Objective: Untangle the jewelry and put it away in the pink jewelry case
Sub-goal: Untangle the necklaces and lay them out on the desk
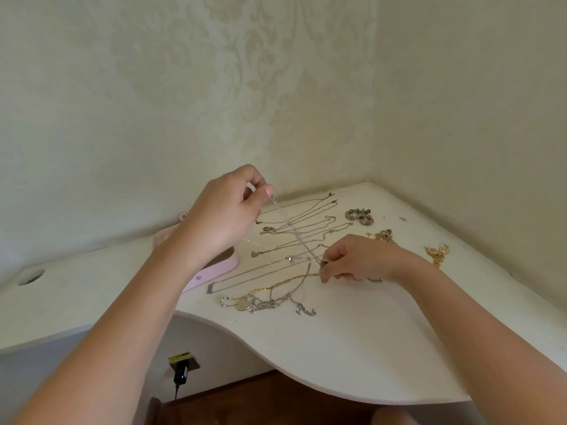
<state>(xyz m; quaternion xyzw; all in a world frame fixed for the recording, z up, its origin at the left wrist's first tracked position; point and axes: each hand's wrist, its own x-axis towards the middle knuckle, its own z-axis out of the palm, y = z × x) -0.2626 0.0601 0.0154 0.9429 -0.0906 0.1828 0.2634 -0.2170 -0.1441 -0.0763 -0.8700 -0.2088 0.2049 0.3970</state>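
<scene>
White corner desk, with pink jewelry case at left, half hidden behind left forearm. Raised left hand pinching upper end, and right hand low on desk pinching lower end, of straight-stretched silver chain beside tangled necklaces.

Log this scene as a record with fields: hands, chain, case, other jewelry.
left hand: raised, pinches the chain's upper end
right hand: low over the desk, pinches the chain lower down
chain: thin, silver, stretched between both hands
case: pink, on the desk, partly hidden behind the left forearm
tangle: several chains knotted near the desk's front edge
necklaces: laid out in rows
bracelet: beaded, right of the necklaces
</scene>
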